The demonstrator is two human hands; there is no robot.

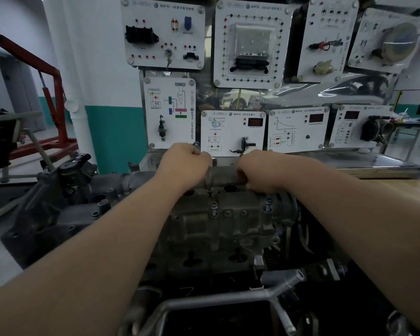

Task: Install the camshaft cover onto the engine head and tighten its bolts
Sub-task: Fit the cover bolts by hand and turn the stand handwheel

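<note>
The grey camshaft cover (230,214) sits on top of the engine head (211,258) in the middle of the view. Two bolts stand proud of its near face, one (213,207) at the centre and one (268,205) to the right. My left hand (183,166) is curled at the cover's far edge, its fingers pinching a bolt (196,146) that sticks up above the knuckles. My right hand (260,169) is curled over the far right of the cover; what its fingers hold is hidden.
A gearbox housing (58,197) extends left from the engine. Bare metal pipes (264,294) run across the front. White training panels (233,132) stand upright just behind the engine. A red engine crane (54,103) stands at the far left.
</note>
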